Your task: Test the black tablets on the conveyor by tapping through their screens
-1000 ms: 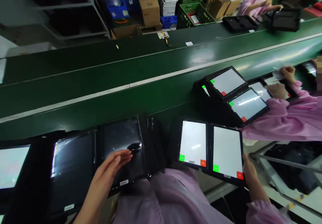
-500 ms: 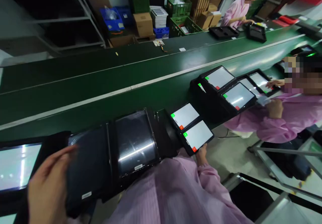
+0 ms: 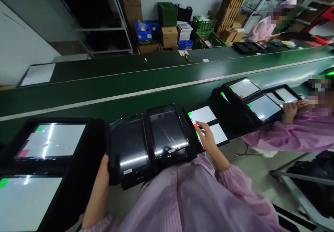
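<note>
My right hand [image 3: 208, 138] is over a black tray with two lit white screens. Its fingers are apart, with the fingertips at the red square near the left edge of the upper screen [image 3: 205, 113]. The lower lit screen [image 3: 219, 134] lies partly under the hand. To the left is a stack of black trays with two dark, glossy screens, a left one [image 3: 127, 141] and a right one [image 3: 168, 129]. Around the left edge of this stack is my left hand [image 3: 97, 186], its thumb along the side and its other fingers mostly hidden.
Another black tray with lit screens [image 3: 56, 140] stands at the far left. To the right, a co-worker's hands [image 3: 292, 111] are at more lit screens. A green conveyor belt [image 3: 117, 93] runs across. Beyond it stand crates, cartons and another person [image 3: 261, 30].
My right hand has moved from the lower edge of the lit tray onto its screens. My left hand has gone from above the dark screen to the stack's left edge. The view has shifted left.
</note>
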